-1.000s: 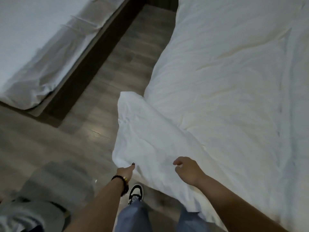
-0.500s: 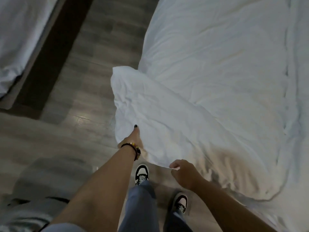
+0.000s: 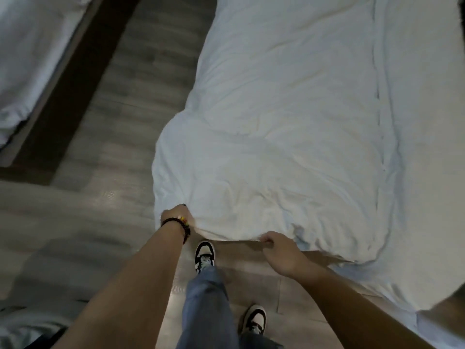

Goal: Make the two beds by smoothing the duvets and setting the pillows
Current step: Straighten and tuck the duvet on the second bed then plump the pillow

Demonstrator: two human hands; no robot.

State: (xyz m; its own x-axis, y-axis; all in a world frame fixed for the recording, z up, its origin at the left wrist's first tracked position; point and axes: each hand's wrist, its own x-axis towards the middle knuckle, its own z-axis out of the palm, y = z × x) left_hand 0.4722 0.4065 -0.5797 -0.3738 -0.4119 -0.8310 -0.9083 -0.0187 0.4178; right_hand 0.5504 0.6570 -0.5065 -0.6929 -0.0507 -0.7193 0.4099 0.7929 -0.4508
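Grey wood floor [image 3: 105,137] lies beneath us; our left hand [image 3: 176,216] and right hand [image 3: 279,253] pinch the white duvet [image 3: 276,122] edge, fingers [image 3: 266,241] curled tight.

white duvet [image 3: 289,137] — rumpled, spread over the bed, near edge lifted.

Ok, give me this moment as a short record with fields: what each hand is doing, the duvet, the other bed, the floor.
left hand: closed grip on the duvet's near edge, beaded bracelet on the wrist
right hand: closed grip on the same edge, further right
duvet: white, wrinkled, spread on the bed at right
other bed: upper left, white cover
floor: grey wood planks
shoes: black and white
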